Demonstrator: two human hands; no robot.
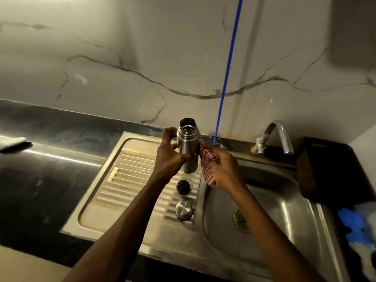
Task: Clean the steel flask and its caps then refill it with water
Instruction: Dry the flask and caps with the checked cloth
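Observation:
An open steel flask (187, 139) is held upright above the ribbed drainboard (130, 180), its mouth uncovered. My left hand (169, 154) grips the flask's body from the left. My right hand (222, 166) holds a red-and-white striped cloth (207, 159) against the flask's right side. A black inner cap (183, 186) lies on the drainboard below the flask. A steel outer cap (184, 209) lies just in front of it.
The sink basin (280, 202) with its drain (242, 219) lies to the right, under a steel tap (281, 135). A blue tube (227, 68) runs down the marble wall. A dark block (329, 167) and blue-white cloth (358, 226) sit at right. Black counter (40, 169) extends left.

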